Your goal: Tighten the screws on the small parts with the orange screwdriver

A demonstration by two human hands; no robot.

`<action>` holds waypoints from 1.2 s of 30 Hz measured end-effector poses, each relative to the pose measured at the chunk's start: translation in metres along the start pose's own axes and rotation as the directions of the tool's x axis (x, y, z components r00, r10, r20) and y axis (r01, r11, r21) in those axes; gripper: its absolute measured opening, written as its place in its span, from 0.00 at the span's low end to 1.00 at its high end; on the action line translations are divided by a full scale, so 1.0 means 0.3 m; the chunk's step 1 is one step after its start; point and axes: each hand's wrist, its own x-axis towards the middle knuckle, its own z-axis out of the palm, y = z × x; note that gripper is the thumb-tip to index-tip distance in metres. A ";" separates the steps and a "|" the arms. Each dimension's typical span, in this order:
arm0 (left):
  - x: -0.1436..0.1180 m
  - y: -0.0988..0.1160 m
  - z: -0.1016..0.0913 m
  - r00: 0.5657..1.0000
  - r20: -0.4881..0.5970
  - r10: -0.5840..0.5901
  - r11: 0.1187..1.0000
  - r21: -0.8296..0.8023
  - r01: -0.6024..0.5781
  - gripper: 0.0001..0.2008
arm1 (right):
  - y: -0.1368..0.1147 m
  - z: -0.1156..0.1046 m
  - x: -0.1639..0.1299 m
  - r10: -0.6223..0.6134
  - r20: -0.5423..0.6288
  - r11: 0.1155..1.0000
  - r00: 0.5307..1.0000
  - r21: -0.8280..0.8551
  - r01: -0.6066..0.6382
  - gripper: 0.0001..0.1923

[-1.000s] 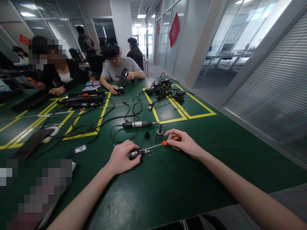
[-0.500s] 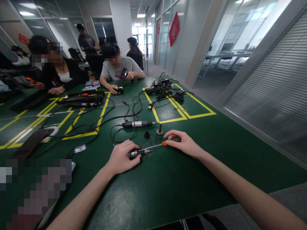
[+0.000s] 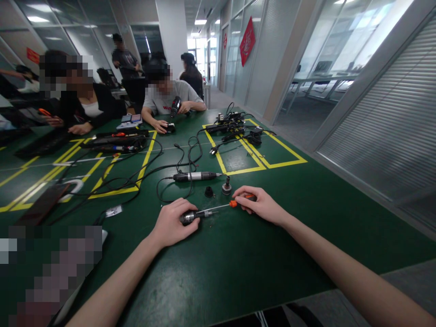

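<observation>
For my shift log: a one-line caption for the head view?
Left hand grips a rotary tool on the green table; right hand holds an orange-handled screwdriver to its tip.

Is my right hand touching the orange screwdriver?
Touching: the head view shows the right hand with its fingers closed around the orange screwdriver handle.

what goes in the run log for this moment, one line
left hand: grips rotary tool on table | right hand: holds screwdriver, tip at tool nose | nearby: black cap
</observation>
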 end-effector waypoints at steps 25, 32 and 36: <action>-0.001 -0.003 0.000 1.000 -0.024 0.001 1.000 -0.012 -0.001 0.05 | -0.002 0.003 -0.003 -0.041 -0.040 0.998 0.998 0.043 0.043 0.22; 0.000 -0.002 0.000 1.000 -0.019 -0.005 1.000 -0.016 0.005 0.05 | 0.010 0.009 0.004 0.011 -0.001 0.999 1.000 0.042 -0.011 0.25; 0.000 -0.003 0.003 1.000 -0.017 -0.006 1.000 -0.015 0.006 0.05 | 0.007 0.005 0.000 -0.001 -0.018 0.998 1.000 0.058 0.002 0.22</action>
